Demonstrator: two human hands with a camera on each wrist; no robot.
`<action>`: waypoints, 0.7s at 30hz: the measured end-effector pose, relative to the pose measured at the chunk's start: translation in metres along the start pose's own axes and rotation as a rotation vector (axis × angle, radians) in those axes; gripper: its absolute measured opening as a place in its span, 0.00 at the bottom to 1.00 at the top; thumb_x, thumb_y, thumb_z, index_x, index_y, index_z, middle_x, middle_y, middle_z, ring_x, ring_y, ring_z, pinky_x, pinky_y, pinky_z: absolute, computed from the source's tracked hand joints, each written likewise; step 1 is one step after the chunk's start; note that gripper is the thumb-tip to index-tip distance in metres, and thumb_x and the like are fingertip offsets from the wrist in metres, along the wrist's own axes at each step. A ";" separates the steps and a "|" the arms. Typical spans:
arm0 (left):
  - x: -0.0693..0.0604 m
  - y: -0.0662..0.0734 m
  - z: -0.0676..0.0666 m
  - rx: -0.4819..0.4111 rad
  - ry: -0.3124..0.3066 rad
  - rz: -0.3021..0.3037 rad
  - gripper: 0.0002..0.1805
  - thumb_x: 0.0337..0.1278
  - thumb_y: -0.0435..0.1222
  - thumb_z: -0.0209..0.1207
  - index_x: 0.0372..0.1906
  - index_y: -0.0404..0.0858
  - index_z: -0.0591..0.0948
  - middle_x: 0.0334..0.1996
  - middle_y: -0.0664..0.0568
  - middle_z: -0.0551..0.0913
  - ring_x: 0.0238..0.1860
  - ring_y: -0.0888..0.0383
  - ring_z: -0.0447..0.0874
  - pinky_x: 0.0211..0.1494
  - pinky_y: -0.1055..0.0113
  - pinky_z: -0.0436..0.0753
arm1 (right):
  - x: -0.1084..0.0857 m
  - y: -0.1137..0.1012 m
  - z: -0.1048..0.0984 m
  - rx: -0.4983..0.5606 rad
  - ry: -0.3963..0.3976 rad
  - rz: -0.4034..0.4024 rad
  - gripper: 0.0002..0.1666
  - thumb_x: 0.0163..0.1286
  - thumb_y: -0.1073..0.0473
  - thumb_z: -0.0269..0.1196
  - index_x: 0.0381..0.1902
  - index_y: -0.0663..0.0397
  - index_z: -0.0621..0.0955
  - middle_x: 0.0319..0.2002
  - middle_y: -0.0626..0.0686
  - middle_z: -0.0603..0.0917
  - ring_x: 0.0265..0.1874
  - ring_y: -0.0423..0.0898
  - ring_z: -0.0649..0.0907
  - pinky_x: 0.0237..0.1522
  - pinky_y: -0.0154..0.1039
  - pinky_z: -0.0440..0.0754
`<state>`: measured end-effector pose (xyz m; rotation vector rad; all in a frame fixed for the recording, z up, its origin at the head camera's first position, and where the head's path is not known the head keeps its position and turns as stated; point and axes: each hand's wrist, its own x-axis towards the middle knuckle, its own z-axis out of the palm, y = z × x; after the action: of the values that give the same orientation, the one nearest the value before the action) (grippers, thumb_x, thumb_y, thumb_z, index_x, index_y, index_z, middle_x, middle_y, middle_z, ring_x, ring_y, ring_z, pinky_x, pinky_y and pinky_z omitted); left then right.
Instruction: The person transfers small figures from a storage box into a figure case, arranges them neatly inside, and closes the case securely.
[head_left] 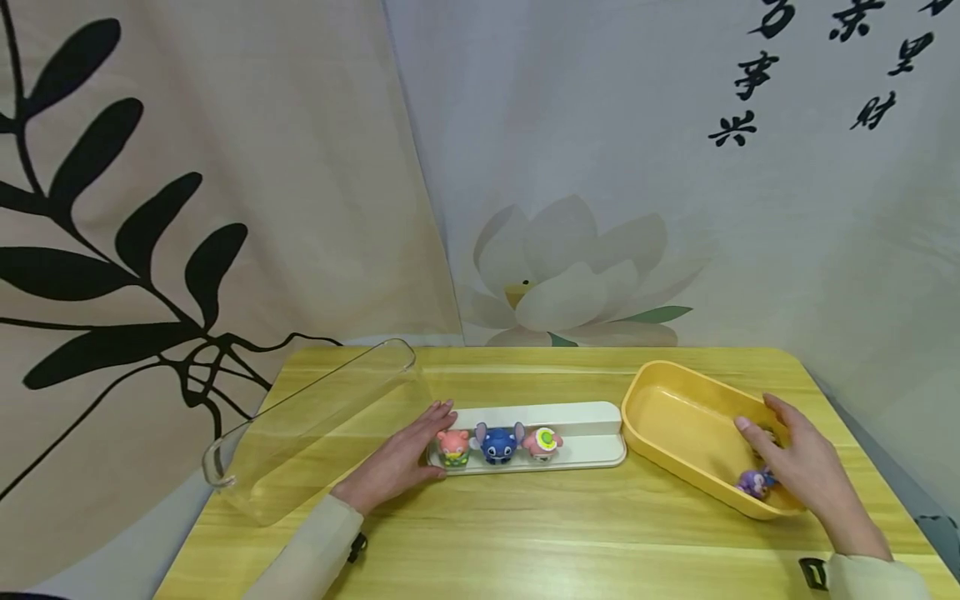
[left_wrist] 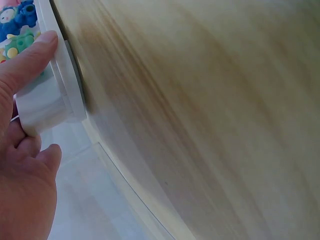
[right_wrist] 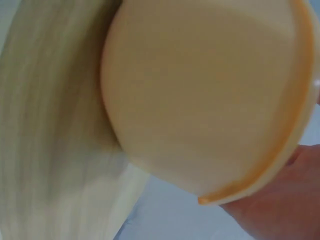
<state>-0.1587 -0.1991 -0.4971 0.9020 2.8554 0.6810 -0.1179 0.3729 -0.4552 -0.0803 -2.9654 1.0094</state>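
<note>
My left hand holds the left end of a long white display tray. In the left wrist view the thumb presses its rim while other fingers curl behind the end. A pink figurine, a blue big-eared figurine and a pink figurine with a green-and-yellow disc line the tray's front step. My right hand reaches over the right end of a yellow bin, thumb and forefinger apart. Beneath it are a purple figurine and another, mostly hidden figurine. The right wrist view shows mainly the bin's outer wall.
A clear plastic cover lies aslant at the table's left side, behind my left forearm. The wooden table ends at a printed curtain at the back. The yellow bin stands close to the tray's right end.
</note>
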 end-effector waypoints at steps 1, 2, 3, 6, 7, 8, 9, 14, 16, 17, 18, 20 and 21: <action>0.000 0.000 0.000 0.000 0.001 0.000 0.51 0.52 0.39 0.77 0.80 0.39 0.64 0.83 0.52 0.52 0.82 0.49 0.50 0.78 0.49 0.65 | 0.000 0.001 0.000 -0.001 -0.007 0.006 0.51 0.82 0.38 0.50 0.79 0.76 0.49 0.71 0.85 0.57 0.66 0.85 0.59 0.60 0.82 0.61; 0.000 0.000 0.000 0.002 0.002 0.000 0.51 0.52 0.39 0.77 0.80 0.39 0.64 0.83 0.52 0.53 0.82 0.49 0.50 0.77 0.48 0.65 | 0.001 0.002 0.000 -0.003 -0.011 0.009 0.51 0.83 0.38 0.50 0.78 0.77 0.49 0.71 0.85 0.57 0.67 0.85 0.59 0.60 0.81 0.61; 0.000 0.000 0.000 0.004 0.004 0.000 0.51 0.52 0.39 0.77 0.80 0.39 0.64 0.83 0.52 0.53 0.82 0.49 0.51 0.77 0.48 0.65 | 0.001 0.002 0.001 -0.005 -0.015 0.011 0.52 0.83 0.38 0.50 0.78 0.77 0.49 0.71 0.85 0.57 0.67 0.85 0.59 0.60 0.81 0.61; 0.000 0.000 0.001 0.009 0.004 -0.001 0.51 0.52 0.40 0.77 0.80 0.39 0.64 0.83 0.52 0.53 0.82 0.50 0.51 0.77 0.49 0.66 | 0.002 0.003 0.001 -0.015 -0.019 0.011 0.52 0.82 0.38 0.49 0.77 0.79 0.50 0.70 0.85 0.57 0.66 0.85 0.60 0.61 0.81 0.61; 0.000 0.000 0.001 0.009 0.005 0.000 0.51 0.52 0.39 0.77 0.80 0.39 0.64 0.83 0.52 0.53 0.82 0.50 0.51 0.77 0.49 0.66 | 0.003 0.003 0.001 -0.019 -0.017 0.007 0.52 0.82 0.38 0.49 0.77 0.80 0.50 0.70 0.86 0.58 0.66 0.85 0.60 0.60 0.81 0.62; 0.000 -0.001 0.001 0.010 0.007 0.003 0.51 0.52 0.39 0.77 0.80 0.39 0.65 0.83 0.52 0.53 0.82 0.49 0.51 0.77 0.49 0.66 | 0.004 0.003 0.002 -0.022 -0.017 0.005 0.52 0.82 0.38 0.49 0.77 0.80 0.50 0.70 0.86 0.58 0.65 0.85 0.61 0.60 0.81 0.62; 0.001 -0.001 0.001 0.010 0.008 0.006 0.51 0.52 0.39 0.78 0.79 0.39 0.65 0.83 0.51 0.54 0.82 0.49 0.51 0.77 0.49 0.66 | 0.004 0.003 0.002 -0.025 -0.019 0.003 0.52 0.83 0.38 0.49 0.76 0.81 0.51 0.69 0.86 0.58 0.65 0.85 0.61 0.60 0.81 0.62; 0.001 -0.002 0.002 0.008 0.014 0.015 0.51 0.51 0.38 0.78 0.79 0.38 0.65 0.82 0.50 0.55 0.81 0.49 0.52 0.77 0.49 0.66 | 0.008 0.005 0.003 -0.023 -0.023 0.000 0.52 0.83 0.38 0.49 0.74 0.85 0.52 0.68 0.87 0.60 0.65 0.85 0.62 0.60 0.80 0.64; 0.001 -0.002 0.002 0.004 0.011 0.008 0.51 0.51 0.38 0.78 0.79 0.39 0.65 0.83 0.51 0.54 0.82 0.49 0.51 0.77 0.50 0.66 | 0.009 0.006 0.003 -0.022 -0.031 0.004 0.53 0.83 0.38 0.49 0.74 0.86 0.52 0.68 0.87 0.60 0.64 0.85 0.62 0.60 0.80 0.64; 0.001 -0.002 0.002 0.002 0.010 0.006 0.51 0.51 0.38 0.78 0.79 0.39 0.65 0.83 0.51 0.54 0.82 0.50 0.51 0.77 0.50 0.66 | 0.010 0.006 0.003 -0.021 -0.040 0.008 0.53 0.83 0.38 0.49 0.73 0.87 0.52 0.68 0.87 0.60 0.64 0.85 0.62 0.60 0.80 0.65; 0.001 -0.001 0.001 0.000 0.009 0.003 0.51 0.51 0.38 0.78 0.79 0.39 0.65 0.83 0.51 0.54 0.82 0.50 0.51 0.77 0.50 0.65 | 0.011 0.006 0.003 -0.024 -0.050 0.014 0.54 0.83 0.37 0.48 0.73 0.87 0.51 0.68 0.87 0.59 0.64 0.85 0.63 0.60 0.80 0.65; 0.001 -0.001 0.001 -0.001 0.007 0.002 0.51 0.51 0.38 0.78 0.79 0.39 0.65 0.83 0.51 0.53 0.82 0.50 0.51 0.77 0.49 0.65 | 0.013 0.005 0.004 -0.037 -0.070 0.029 0.55 0.82 0.36 0.47 0.73 0.88 0.51 0.68 0.87 0.59 0.64 0.85 0.63 0.60 0.79 0.65; 0.000 -0.001 0.001 0.000 0.008 0.002 0.51 0.51 0.38 0.78 0.79 0.39 0.65 0.83 0.52 0.53 0.82 0.50 0.51 0.77 0.49 0.65 | 0.013 0.004 0.004 -0.043 -0.080 0.037 0.56 0.82 0.35 0.47 0.73 0.88 0.51 0.68 0.88 0.59 0.64 0.85 0.63 0.60 0.79 0.65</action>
<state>-0.1594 -0.1992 -0.4986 0.9046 2.8619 0.6870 -0.1311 0.3745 -0.4608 -0.0977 -3.0693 0.9751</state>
